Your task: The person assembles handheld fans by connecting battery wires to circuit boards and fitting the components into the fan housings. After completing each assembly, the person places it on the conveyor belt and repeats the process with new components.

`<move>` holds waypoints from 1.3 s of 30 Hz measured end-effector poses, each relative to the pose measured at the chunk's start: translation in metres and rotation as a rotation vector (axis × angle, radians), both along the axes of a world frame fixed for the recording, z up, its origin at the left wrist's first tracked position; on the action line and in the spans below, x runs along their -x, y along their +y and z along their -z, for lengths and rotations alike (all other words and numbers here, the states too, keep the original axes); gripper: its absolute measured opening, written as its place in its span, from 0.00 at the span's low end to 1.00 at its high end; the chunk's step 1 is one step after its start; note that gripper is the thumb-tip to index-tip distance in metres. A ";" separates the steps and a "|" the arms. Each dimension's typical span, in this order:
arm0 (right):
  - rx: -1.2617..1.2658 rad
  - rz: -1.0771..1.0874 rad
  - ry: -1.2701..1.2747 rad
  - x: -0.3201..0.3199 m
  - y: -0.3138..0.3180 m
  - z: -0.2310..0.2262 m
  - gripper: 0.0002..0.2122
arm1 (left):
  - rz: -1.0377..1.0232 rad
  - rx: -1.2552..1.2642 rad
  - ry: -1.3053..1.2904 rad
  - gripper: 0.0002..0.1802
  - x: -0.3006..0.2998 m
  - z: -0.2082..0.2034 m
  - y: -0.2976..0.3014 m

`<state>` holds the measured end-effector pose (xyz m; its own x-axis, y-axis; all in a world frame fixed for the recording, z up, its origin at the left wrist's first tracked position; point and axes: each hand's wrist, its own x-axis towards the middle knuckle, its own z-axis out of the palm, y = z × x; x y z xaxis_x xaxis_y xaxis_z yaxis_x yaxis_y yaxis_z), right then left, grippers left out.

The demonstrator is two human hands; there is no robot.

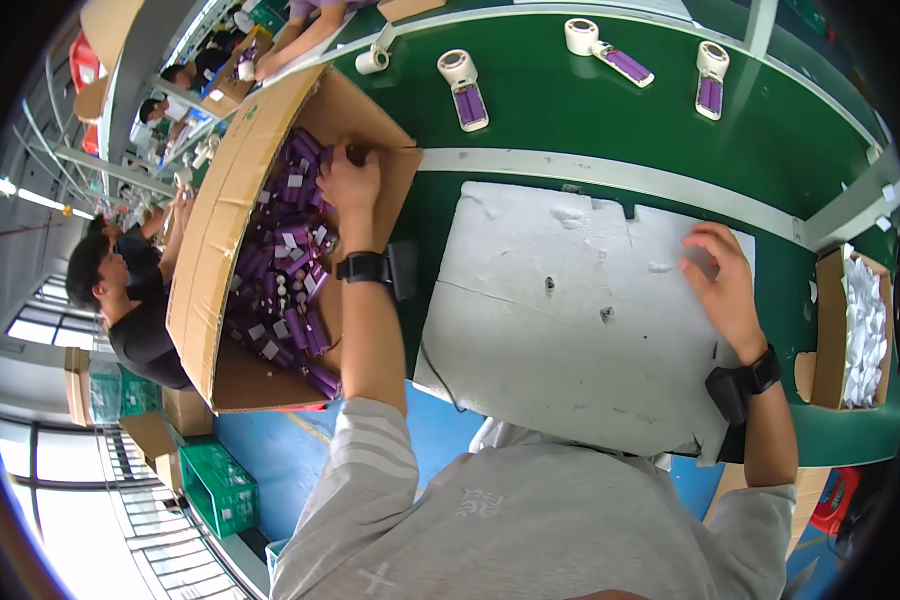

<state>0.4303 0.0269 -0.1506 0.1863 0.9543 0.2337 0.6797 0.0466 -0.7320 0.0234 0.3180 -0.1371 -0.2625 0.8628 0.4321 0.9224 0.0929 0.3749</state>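
My left hand [350,188] reaches into a large cardboard box [232,215] on the left, at the far end of a heap of purple battery packs [288,240] with white labels. Its fingers curl down against the packs, and the fingertips are hidden, so what they hold cannot be made out. Over the right part of a white foam board [530,330] is my right hand [725,285]. That hand holds nothing, with its thumb and fingers bent and apart. Both wrists wear black straps with a small dark unit.
On the green bench beyond the board lie several white handheld device bodies [460,90], some with purple packs showing. A small carton [850,330] of white pieces stands at right. A dark cable [440,385] hangs by the board. Co-workers [130,300] sit at left.
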 end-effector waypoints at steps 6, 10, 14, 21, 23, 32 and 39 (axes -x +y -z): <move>-0.091 -0.024 -0.011 0.002 -0.002 0.001 0.10 | 0.054 0.231 0.202 0.31 0.024 0.006 0.033; -0.084 -0.012 0.007 0.002 -0.002 0.002 0.09 | 0.087 0.376 0.163 0.29 0.028 0.001 0.040; -0.061 -0.012 0.086 0.004 -0.002 -0.003 0.08 | 0.131 0.297 0.084 0.25 0.032 0.004 0.032; -0.081 0.020 0.129 0.005 -0.003 -0.004 0.08 | 0.405 -0.241 -0.298 0.23 0.006 -0.030 -0.035; -0.102 0.025 0.135 0.005 -0.003 -0.004 0.08 | 0.465 -0.143 -0.688 0.23 0.000 -0.037 -0.048; 0.330 -0.258 0.687 0.026 -0.010 -0.017 0.07 | 1.187 0.340 -0.946 0.26 -0.131 -0.048 -0.172; 0.410 -0.271 1.036 0.029 -0.012 -0.008 0.11 | 1.421 0.144 -0.305 0.36 -0.183 -0.044 -0.176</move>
